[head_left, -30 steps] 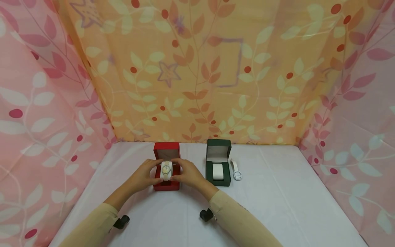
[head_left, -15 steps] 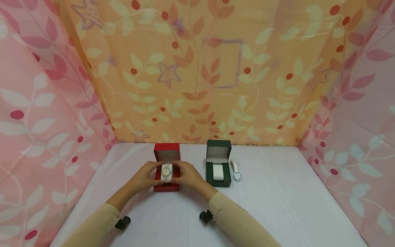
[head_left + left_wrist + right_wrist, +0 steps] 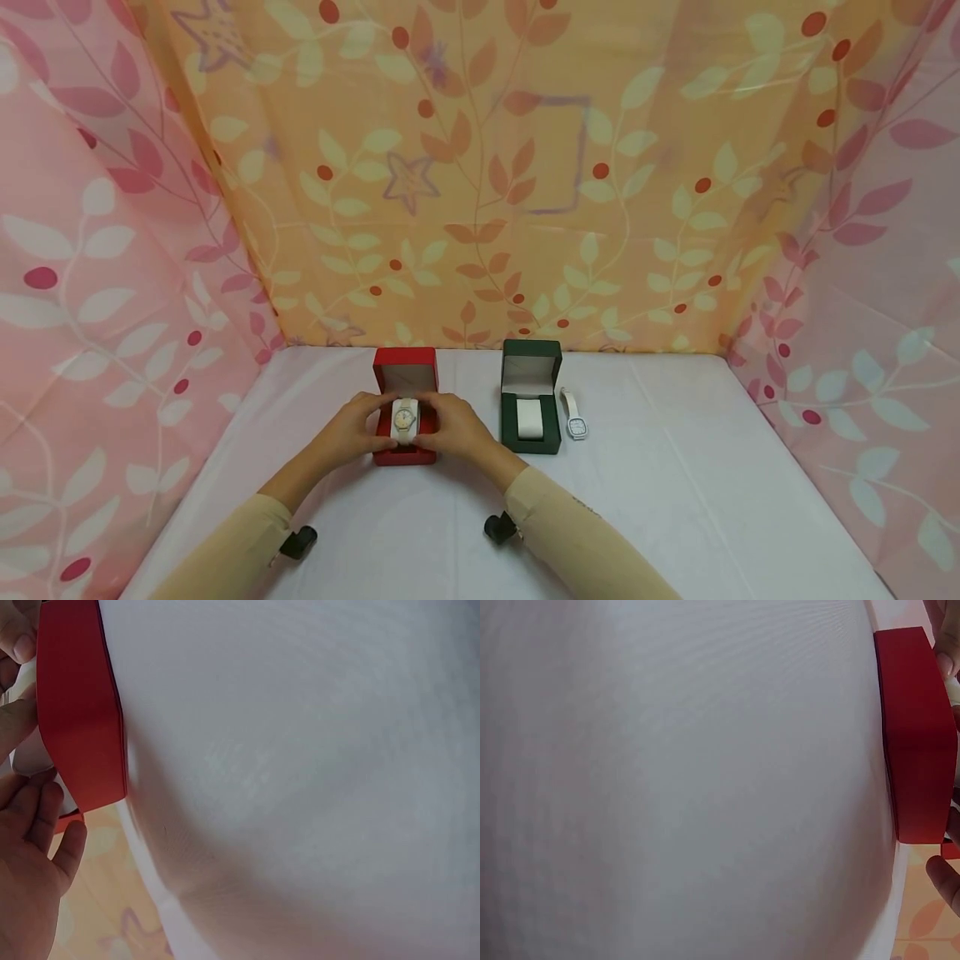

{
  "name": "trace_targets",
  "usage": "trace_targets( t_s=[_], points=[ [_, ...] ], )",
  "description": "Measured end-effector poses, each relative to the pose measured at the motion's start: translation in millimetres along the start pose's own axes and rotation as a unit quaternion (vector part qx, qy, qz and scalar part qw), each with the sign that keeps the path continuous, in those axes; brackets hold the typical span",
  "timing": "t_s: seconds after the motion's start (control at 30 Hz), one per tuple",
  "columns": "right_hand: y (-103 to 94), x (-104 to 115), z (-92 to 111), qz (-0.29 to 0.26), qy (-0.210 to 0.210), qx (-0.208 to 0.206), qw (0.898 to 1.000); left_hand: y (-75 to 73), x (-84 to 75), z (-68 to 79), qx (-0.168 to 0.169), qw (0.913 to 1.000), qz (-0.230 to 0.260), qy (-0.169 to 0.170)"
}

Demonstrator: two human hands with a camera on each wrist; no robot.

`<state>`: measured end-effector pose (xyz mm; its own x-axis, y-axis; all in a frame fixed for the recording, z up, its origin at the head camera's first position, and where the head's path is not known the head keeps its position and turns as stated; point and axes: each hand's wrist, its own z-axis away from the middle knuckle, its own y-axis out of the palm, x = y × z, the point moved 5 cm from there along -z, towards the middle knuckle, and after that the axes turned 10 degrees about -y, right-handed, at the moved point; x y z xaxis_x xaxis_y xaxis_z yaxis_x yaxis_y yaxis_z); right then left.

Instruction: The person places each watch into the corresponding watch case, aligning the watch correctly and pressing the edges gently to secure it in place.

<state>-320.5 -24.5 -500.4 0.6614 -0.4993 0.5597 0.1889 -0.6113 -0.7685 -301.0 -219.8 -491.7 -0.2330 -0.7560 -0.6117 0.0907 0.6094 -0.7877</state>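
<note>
Nearest, this side of the red box (image 3: 405,457), come two beige sleeves (image 3: 225,550) with two black devices (image 3: 298,543), then the left hand's grip (image 3: 352,429) and the right hand's grip (image 3: 461,427), both pinching the sides of one white cushion (image 3: 395,432), wrapped by one round-faced watch (image 3: 404,418), at the red box's lower half. To the red box's right, on the white tabletop (image 3: 660,500), stands one open green box (image 3: 551,442) holding a second white cushion (image 3: 529,419), and farther right lies a second watch (image 3: 576,428), square-faced. Behind the red box hangs one yellow patterned cloth (image 3: 480,167), between two pink cloths (image 3: 97,350).
</note>
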Motion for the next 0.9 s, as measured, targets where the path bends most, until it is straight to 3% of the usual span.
trace_targets(
  t_s=[0.37, 0.9],
  points=[
    [0.4, 0.4, 2.8, 0.015, 0.005, 0.007, 1.0, 2.5, -0.4, -2.2, 0.005, 0.9998, -0.018, 0.012],
    [2.2, -1.6, 4.8, 0.025, 0.004, 0.022, 0.999, 5.1, 4.3, -3.6, 0.036, 0.999, 0.011, -0.025]
  ],
)
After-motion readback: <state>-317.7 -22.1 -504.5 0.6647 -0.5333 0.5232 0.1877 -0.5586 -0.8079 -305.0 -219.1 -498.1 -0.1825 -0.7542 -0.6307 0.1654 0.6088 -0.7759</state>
